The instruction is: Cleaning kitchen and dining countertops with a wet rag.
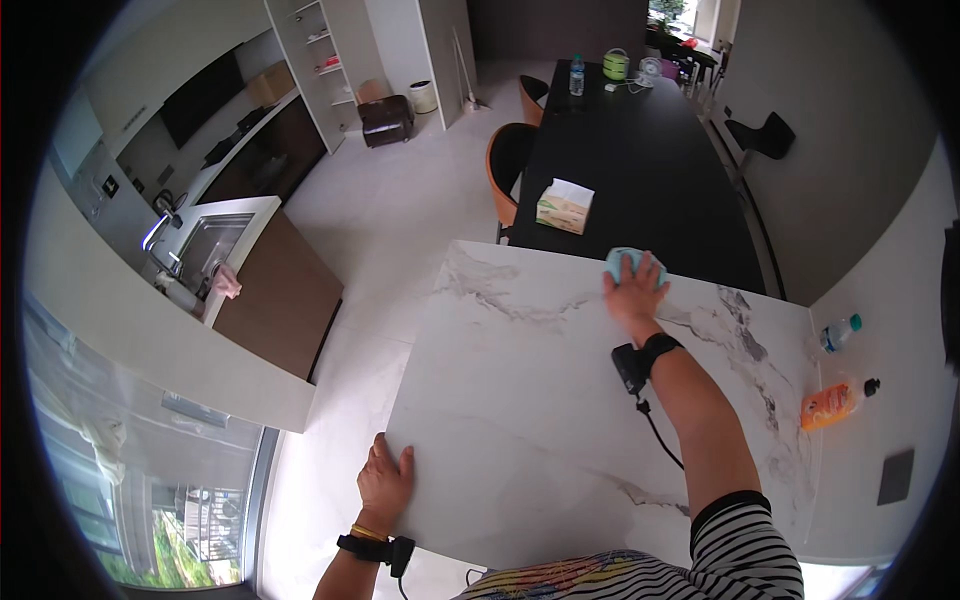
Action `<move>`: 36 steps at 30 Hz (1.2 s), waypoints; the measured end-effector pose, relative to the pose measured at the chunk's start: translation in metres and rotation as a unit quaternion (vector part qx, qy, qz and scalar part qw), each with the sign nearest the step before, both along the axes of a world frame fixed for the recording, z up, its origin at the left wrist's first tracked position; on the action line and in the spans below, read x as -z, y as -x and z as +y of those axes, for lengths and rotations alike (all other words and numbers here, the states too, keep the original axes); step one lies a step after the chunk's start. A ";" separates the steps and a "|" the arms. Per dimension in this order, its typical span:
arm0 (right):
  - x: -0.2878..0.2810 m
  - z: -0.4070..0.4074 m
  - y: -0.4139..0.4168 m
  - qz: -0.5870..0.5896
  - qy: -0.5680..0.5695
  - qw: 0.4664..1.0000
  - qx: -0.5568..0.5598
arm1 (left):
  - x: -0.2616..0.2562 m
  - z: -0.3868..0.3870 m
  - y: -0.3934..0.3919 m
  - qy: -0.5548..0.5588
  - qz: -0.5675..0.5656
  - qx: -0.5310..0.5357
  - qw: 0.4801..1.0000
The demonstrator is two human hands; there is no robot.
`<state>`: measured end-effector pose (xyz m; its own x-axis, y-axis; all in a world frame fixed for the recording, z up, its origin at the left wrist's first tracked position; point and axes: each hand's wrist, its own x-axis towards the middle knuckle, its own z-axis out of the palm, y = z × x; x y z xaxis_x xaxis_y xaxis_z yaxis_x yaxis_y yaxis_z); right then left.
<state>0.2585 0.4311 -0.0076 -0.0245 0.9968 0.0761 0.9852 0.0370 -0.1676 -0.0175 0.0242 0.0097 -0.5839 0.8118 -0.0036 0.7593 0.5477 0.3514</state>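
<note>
A white marble-patterned countertop lies before me. My right hand is stretched to its far edge, fingers spread and pressing on a light blue cloth. The cloth lies partly under the palm, beside the black table. At the counter's left edge rests my left hand, its fingers on the rim and no object seen in it; its palm is hidden. Both wrists wear black straps with small boxes and cables.
A black table adjoins the counter's far side, bearing a tissue box. An orange soap bottle and a clear plastic bottle stand at the right wall. Chairs line the table's left side; a sink is at left.
</note>
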 end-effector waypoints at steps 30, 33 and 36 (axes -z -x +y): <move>-0.036 -0.156 -0.055 0.062 0.005 0.841 -0.537 | -0.005 -0.016 0.003 -0.014 -0.068 -0.016 0.997; -0.005 -0.064 -0.114 0.026 -0.108 0.960 -0.258 | -0.011 0.000 -0.001 0.016 -0.056 -0.008 0.998; 0.001 -0.025 -0.075 0.006 -0.076 0.996 -0.054 | -0.001 -0.001 0.001 0.028 -0.052 -0.011 0.998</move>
